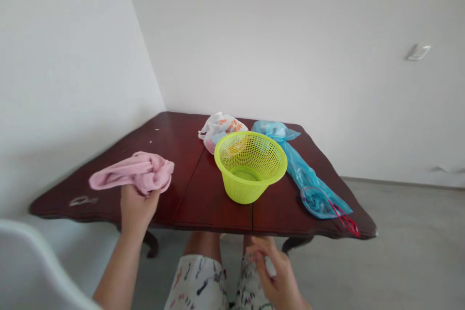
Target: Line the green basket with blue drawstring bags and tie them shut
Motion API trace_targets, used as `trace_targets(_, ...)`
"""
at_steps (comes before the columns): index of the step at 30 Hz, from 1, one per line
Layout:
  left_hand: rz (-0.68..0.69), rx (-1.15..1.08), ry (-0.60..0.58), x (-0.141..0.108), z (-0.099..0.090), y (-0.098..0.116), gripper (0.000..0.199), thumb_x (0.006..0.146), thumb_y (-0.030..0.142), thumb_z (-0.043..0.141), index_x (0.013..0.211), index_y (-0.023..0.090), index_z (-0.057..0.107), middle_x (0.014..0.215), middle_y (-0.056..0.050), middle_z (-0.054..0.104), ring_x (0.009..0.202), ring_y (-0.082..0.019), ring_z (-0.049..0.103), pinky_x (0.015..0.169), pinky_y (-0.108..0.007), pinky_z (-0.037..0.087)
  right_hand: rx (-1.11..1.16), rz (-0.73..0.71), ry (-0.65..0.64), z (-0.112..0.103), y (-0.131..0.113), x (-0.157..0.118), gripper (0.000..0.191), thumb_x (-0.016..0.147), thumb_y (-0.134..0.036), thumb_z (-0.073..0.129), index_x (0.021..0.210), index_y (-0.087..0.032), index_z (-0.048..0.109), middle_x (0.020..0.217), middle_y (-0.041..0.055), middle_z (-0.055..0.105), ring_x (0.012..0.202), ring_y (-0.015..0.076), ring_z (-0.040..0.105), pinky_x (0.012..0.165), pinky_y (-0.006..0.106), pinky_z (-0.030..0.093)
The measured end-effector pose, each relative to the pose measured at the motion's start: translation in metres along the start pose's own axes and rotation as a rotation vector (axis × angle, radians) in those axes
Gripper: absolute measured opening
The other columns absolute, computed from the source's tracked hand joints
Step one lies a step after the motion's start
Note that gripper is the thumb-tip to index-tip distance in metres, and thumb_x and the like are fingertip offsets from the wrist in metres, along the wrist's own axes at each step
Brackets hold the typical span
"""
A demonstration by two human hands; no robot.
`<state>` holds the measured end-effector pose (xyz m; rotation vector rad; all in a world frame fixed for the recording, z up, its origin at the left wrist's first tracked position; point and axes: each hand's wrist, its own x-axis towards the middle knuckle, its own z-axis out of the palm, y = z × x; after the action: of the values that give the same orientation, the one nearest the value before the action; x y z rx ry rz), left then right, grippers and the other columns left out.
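Observation:
My left hand (140,206) is closed on a bunched pink cloth (136,173), held over the left part of the table, with its folds hiding most of my fingers. Near the table's front edge, my right hand (274,271) hovers above my lap. Its fingers look apart and hold nothing, though they are slightly blurred. Between and beyond my hands stands a yellow-green plastic basket (242,189), upright with nothing visible inside.
On the dark red wooden table (189,164), a white plastic bag with orange print (221,123) lies behind the basket. Blue plastic bags (303,174) with red strings (347,223) lie to its right. A white chair edge (29,252) shows at lower left. Walls stand left and behind.

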<state>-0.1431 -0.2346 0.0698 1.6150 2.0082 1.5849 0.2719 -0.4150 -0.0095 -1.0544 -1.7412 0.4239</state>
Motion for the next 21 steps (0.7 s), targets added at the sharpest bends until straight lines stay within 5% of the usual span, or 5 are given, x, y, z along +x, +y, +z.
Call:
trace_targets(3,0.083,0.357,-0.116,0.021,0.009,-0.025,0.045,0.096,0.030,0.071,0.139,0.020,0.071,0.163,-0.021,0.064,0.154,-0.051,0.063,0.131,-0.072,0.054,-0.120,0.156,0.179,-0.053,0.030,-0.029,0.039,0.115,-0.033,0.066,0.148,-0.050,0.076,0.103,-0.0011,0.092,0.073,0.0298,0.090,0.066,0.039,0.078)
trace_targets(6,0.121,0.457,-0.262,0.027,0.024,-0.037,0.066,0.090,0.018,0.070,0.155,0.021,0.071,0.175,-0.024,0.058,0.164,-0.055,0.053,0.136,-0.079,0.044,-0.324,0.251,0.329,-0.106,0.054,-0.032,0.029,0.113,-0.039,0.070,0.141,-0.041,0.078,0.108,0.0051,0.092,0.083,0.0335,0.092,0.077,0.045,0.079)
trace_targets(12,0.159,0.427,-0.132,0.009,0.035,-0.038,0.078,0.103,0.029,0.067,0.180,0.029,0.052,0.203,-0.016,0.025,0.187,-0.064,0.007,0.140,-0.097,0.008,-0.712,0.351,0.437,-0.187,0.106,0.039,0.051,0.108,-0.057,0.062,0.143,-0.023,0.074,0.140,0.0237,0.085,0.130,0.0452,0.084,0.117,0.064,0.066)
trace_targets(17,0.240,0.287,0.059,-0.021,0.015,-0.031,0.057,0.106,0.032,0.062,0.162,0.025,0.059,0.191,-0.020,0.050,0.182,-0.046,0.040,0.150,-0.076,0.016,-0.810,0.587,0.285,-0.209,0.151,0.089,0.048,0.088,-0.058,0.058,0.115,-0.022,0.077,0.119,0.0262,0.085,0.115,0.0502,0.082,0.104,0.069,0.064)
trace_targets(21,0.220,0.128,0.095,-0.061,0.010,-0.032,0.036,0.105,0.046,0.067,0.133,0.025,0.064,0.146,-0.021,0.078,0.148,-0.045,0.072,0.141,-0.072,0.040,-0.772,0.534,0.297,-0.208,0.135,0.094,0.028,0.091,-0.052,0.055,0.096,-0.028,0.070,0.097,0.0181,0.083,0.094,0.0410,0.081,0.089,0.054,0.063)
